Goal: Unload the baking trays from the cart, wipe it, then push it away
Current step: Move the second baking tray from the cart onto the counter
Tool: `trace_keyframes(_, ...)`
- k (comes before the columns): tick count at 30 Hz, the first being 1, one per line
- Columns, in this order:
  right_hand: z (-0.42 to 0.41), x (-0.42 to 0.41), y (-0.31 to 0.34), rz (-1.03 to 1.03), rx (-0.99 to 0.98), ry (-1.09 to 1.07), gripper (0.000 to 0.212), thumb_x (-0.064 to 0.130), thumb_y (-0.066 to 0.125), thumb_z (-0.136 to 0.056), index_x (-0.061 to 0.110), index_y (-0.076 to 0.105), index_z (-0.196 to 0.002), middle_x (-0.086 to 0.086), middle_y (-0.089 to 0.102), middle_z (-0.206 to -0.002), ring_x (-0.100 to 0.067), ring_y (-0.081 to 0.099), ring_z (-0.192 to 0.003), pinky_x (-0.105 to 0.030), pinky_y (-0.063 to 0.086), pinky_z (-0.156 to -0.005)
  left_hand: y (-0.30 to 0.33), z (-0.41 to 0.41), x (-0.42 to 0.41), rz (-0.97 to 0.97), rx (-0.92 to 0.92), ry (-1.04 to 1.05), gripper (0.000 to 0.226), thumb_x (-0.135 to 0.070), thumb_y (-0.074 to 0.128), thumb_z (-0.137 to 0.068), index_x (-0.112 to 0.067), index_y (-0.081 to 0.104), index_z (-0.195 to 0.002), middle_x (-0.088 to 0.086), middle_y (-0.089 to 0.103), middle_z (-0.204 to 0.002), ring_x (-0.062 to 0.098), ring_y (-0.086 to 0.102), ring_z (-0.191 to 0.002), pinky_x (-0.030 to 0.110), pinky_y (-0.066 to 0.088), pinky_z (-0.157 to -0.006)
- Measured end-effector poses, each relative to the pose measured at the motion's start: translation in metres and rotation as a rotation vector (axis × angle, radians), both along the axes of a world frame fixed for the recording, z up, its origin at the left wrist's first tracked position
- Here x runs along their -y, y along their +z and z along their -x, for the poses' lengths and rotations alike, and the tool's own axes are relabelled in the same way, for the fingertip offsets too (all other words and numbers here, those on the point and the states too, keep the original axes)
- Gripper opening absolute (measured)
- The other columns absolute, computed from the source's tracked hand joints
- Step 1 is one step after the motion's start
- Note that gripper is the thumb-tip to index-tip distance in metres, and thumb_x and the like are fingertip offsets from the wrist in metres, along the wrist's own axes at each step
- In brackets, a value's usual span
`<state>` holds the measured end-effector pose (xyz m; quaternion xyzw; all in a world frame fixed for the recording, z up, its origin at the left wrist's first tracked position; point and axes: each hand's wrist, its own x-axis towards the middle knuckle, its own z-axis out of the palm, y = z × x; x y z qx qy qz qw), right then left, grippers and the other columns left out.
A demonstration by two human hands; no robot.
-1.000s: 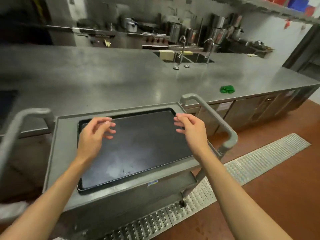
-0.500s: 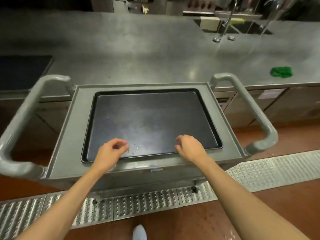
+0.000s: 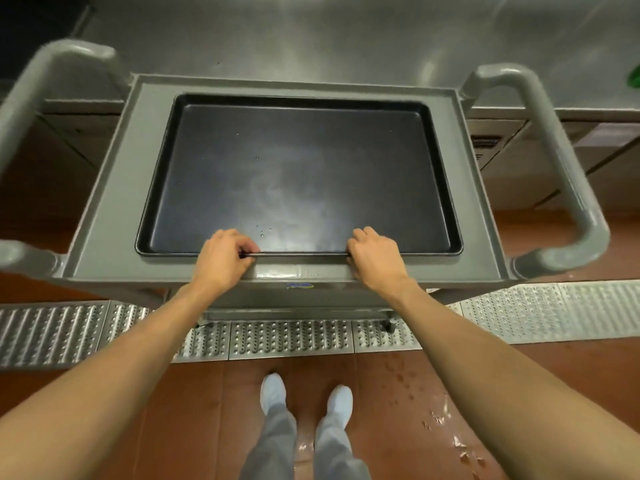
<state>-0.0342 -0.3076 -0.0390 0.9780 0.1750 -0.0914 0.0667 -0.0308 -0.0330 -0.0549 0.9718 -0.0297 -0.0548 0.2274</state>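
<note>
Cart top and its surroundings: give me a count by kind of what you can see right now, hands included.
Baking tray: 1 visible, black, on the cart top
Cart: 1
Cart handles: 2, left and right
Hands on the tray's near rim: 2, left hand and right hand
Green thing on the counter: 1, cut off at the edge
Total: 7

Bare forearms, no sleeves; grey trousers (image 3: pixel 277 441), white shoes (image 3: pixel 273 391) (both rounded at the toe).

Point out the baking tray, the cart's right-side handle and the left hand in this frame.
baking tray (image 3: pixel 298 174): head view, on its bare dark floor.
cart's right-side handle (image 3: pixel 554 147): head view, midway along the grey bar.
left hand (image 3: pixel 221 259): head view, on its back.
</note>
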Motion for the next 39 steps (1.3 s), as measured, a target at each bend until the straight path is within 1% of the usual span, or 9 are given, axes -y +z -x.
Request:
trace_keyframes(5, 0.005, 0.003, 0.004, 0.01, 0.098, 0.1, 0.031, 0.004, 0.083, -0.045, 0.01, 0.06, -0.065, -0.007, 0.056, -0.067, -0.026, 0.056, -0.063, -0.029, 0.03, -0.047, 0.004, 0.005, -0.007, -0.073, 0.119, -0.09, 0.019, -0.009, 0.077, -0.075, -0.015, 0.073, -0.092, 0.006, 0.065, -0.085, 0.028, 0.056, -0.085, 0.037, 0.046, -0.076)
trace_keyframes(10, 0.005, 0.011, 0.03, -0.049, 0.212, 0.15, 0.025, 0.003, 0.071, -0.056, 0.008, 0.056, -0.076, -0.009, 0.055, -0.078, -0.028, 0.053, -0.072, -0.035, 0.035, -0.055, 0.025, -0.004, -0.02, -0.337, 0.269, -0.119, 0.052, -0.008, 0.079, -0.067, -0.013, 0.061, -0.116, 0.013, 0.056, -0.098, 0.035, 0.05, -0.089, 0.045, 0.041, -0.073)
trace_keyframes(13, -0.002, 0.017, 0.043, -0.122, 0.3, 0.186, 0.009, 0.011, 0.066, -0.075, 0.008, 0.059, -0.08, -0.009, 0.055, -0.08, -0.028, 0.052, -0.073, -0.037, 0.036, -0.057, 0.041, -0.015, -0.029, -0.479, 0.307, -0.108, 0.069, -0.004, 0.078, -0.064, -0.013, 0.056, -0.129, 0.017, 0.055, -0.117, 0.036, 0.05, -0.104, 0.049, 0.036, -0.088)
trace_keyframes(16, -0.005, 0.021, 0.045, -0.17, 0.343, 0.223, 0.012, 0.019, 0.063, -0.088, 0.009, 0.059, -0.084, -0.008, 0.055, -0.082, -0.028, 0.05, -0.074, -0.038, 0.038, -0.057, 0.044, -0.021, -0.04, -0.534, 0.297, -0.198, 0.074, 0.003, 0.078, -0.062, -0.013, 0.059, -0.131, 0.022, 0.053, -0.134, 0.039, 0.051, -0.12, 0.058, 0.037, -0.099)
trace_keyframes(18, -0.005, 0.022, 0.046, -0.158, 0.332, 0.212, 0.018, 0.028, 0.057, -0.091, 0.01, 0.058, -0.089, -0.007, 0.055, -0.087, -0.027, 0.05, -0.077, -0.038, 0.04, -0.062, 0.041, -0.02, -0.044, -0.507, 0.266, -0.199, 0.071, 0.008, 0.077, -0.064, -0.016, 0.061, -0.129, 0.019, 0.054, -0.138, 0.039, 0.054, -0.122, 0.058, 0.047, -0.092)
trace_keyframes(21, -0.003, 0.032, 0.045, -0.07, 0.288, 0.13, 0.038, 0.036, 0.067, -0.082, 0.011, 0.057, -0.109, -0.007, 0.056, -0.104, -0.028, 0.052, -0.094, -0.039, 0.044, -0.076, 0.034, -0.011, -0.045, -0.472, 0.256, -0.201, 0.068, 0.011, 0.075, -0.067, -0.017, 0.063, -0.128, 0.013, 0.058, -0.135, 0.037, 0.059, -0.119, 0.057, 0.055, -0.08)
trace_keyframes(27, 0.0, 0.042, 0.029, -0.031, 0.186, -0.065, 0.073, -0.004, 0.077, -0.069, 0.005, 0.051, -0.137, -0.019, 0.058, -0.133, -0.037, 0.053, -0.125, -0.047, 0.046, -0.101, 0.017, 0.005, -0.045, -0.483, 0.387, -0.226, 0.07, 0.018, 0.073, -0.06, -0.009, 0.064, -0.125, 0.014, 0.065, -0.126, 0.038, 0.062, -0.114, 0.059, 0.053, -0.086)
trace_keyframes(34, -0.001, 0.042, 0.047, -0.153, 0.349, 0.022, 0.074, -0.019, 0.075, -0.056, 0.002, 0.062, -0.126, -0.017, 0.071, -0.108, -0.036, 0.069, -0.099, -0.042, 0.06, -0.08, 0.048, 0.003, -0.054, -0.448, 0.537, -0.218, 0.062, 0.017, 0.078, -0.057, -0.007, 0.07, -0.113, 0.012, 0.07, -0.115, 0.036, 0.069, -0.1, 0.054, 0.058, -0.075)
trace_keyframes(39, -0.011, 0.037, 0.072, -0.237, 0.414, 0.102, 0.081, -0.019, 0.073, -0.054, 0.003, 0.059, -0.131, -0.015, 0.073, -0.111, -0.038, 0.068, -0.105, -0.047, 0.059, -0.084, 0.085, 0.016, -0.063, -0.414, 0.582, -0.181, 0.057, 0.015, 0.08, -0.055, -0.008, 0.073, -0.107, 0.011, 0.074, -0.104, 0.033, 0.073, -0.086, 0.05, 0.06, -0.064)
